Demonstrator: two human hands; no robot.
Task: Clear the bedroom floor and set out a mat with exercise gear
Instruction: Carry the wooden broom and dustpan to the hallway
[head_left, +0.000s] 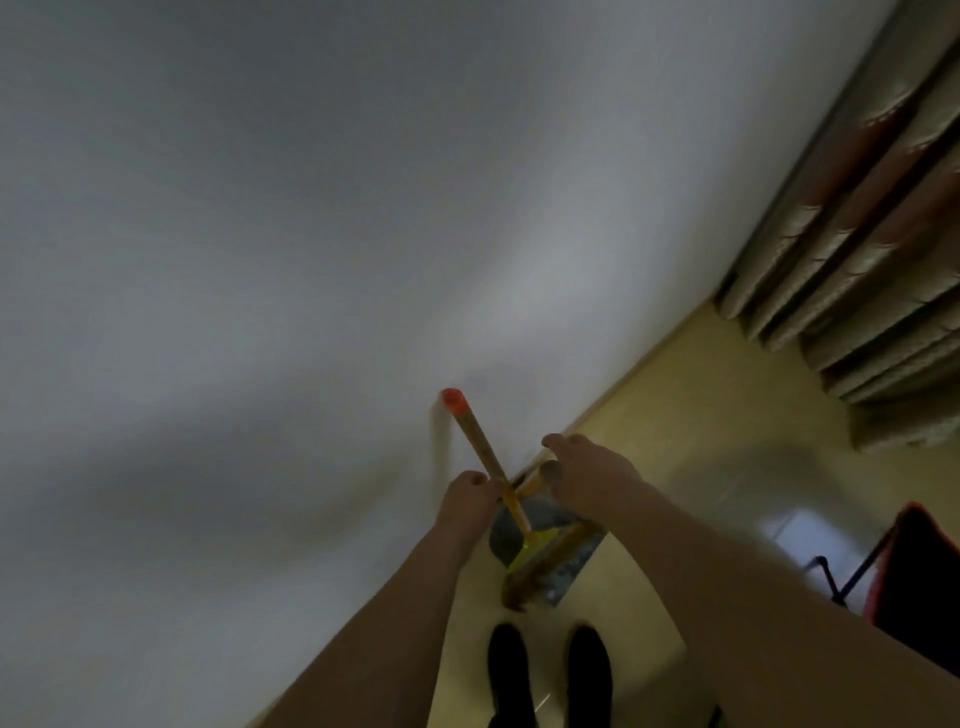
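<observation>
A broom with a yellow-brown handle and an orange cap leans against the white wall, its yellow head on the floor. A grey dustpan with a wooden handle stands by the broom at the foot of the wall. My left hand has its fingers curled against the broom's handle about halfway down. My right hand hovers with fingers spread just right of the dustpan handle's top end, holding nothing. No mat or exercise gear is in view.
Beige and rust curtains hang at the upper right, down to the yellowish floor. A black and red folding frame stands at the right edge. My two feet in black stand just before the dustpan.
</observation>
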